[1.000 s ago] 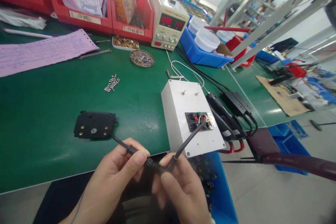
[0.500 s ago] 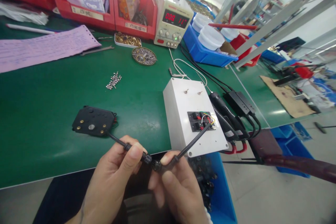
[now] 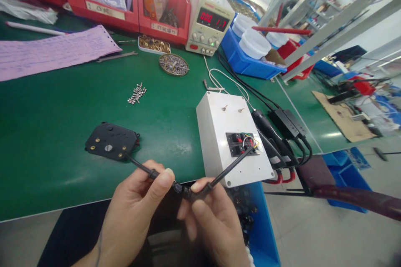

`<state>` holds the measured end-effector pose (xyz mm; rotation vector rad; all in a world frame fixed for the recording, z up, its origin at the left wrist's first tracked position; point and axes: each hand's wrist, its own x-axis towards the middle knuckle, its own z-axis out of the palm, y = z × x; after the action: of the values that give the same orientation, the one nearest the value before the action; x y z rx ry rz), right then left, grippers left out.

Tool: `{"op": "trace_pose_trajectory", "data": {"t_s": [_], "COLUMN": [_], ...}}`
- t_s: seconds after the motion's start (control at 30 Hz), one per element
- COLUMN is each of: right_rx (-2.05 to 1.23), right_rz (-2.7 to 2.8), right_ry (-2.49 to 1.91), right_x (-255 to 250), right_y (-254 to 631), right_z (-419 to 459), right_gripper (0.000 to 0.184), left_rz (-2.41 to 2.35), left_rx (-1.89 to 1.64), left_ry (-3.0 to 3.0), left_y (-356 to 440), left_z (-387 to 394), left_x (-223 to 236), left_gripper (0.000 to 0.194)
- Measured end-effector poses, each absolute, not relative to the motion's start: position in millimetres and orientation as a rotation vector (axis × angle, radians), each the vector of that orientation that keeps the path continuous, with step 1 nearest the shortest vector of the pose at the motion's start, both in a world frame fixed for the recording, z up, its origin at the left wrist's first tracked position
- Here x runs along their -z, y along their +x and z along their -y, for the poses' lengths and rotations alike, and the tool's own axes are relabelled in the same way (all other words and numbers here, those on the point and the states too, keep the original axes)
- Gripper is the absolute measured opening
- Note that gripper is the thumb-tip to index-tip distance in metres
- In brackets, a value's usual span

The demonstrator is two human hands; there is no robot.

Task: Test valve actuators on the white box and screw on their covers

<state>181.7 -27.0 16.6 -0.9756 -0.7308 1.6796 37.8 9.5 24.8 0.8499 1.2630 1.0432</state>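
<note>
Connectors [image 3: 178, 188] drawn closer, left hand [image 3: 138, 202] pinching one, right hand [image 3: 216, 219] the other, near table edge [image 3: 62, 207], open green tabletop [image 3: 171, 121] beyond

Counted at a green workbench [image 3: 56, 121]: one left hand [image 3: 138, 200], one right hand [image 3: 216, 221], two hand-held black connectors [image 3: 177, 188], one black module [image 3: 112, 138] with four brass inserts [image 3: 97, 140], one white box [image 3: 219, 127] with two toggle switches [image 3: 224, 108]. Behind: one red-lit power supply [image 3: 205, 30], three red bins [image 3: 128, 26] in a row, one wrench [image 3: 117, 56], one round dish [image 3: 172, 75], one rectangular tray [image 3: 153, 50]. At right: two black adapters [image 3: 280, 124], three white tubs [image 3: 255, 45]. Too small to tally: loose screws [image 3: 137, 94].
</note>
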Motion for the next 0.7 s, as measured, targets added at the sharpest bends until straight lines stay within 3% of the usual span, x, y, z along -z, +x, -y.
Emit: {"op": "trace_pose_trajectory", "data": {"t_s": [0.4, 0.7], "right_rx": [-1.611, -1.418], "right_rz": [0.83, 0.801], "right_ry": [-1.094, -1.212], "right_x": [-22.8, -15.8], "right_y": [186.9, 173.2], "right_z": [30.1, 29.2], "right_gripper": [0.016, 0.016], "left_rz": [-1.491, -1.329], "left_rx": [-0.96, -0.99], "left_ry": [1.041, 0.945], "left_y": [45.6, 52.2], "left_z": [-12.8, -7.4], "left_x": [-26.8, -25.5], "left_gripper": [0.041, 0.039]}}
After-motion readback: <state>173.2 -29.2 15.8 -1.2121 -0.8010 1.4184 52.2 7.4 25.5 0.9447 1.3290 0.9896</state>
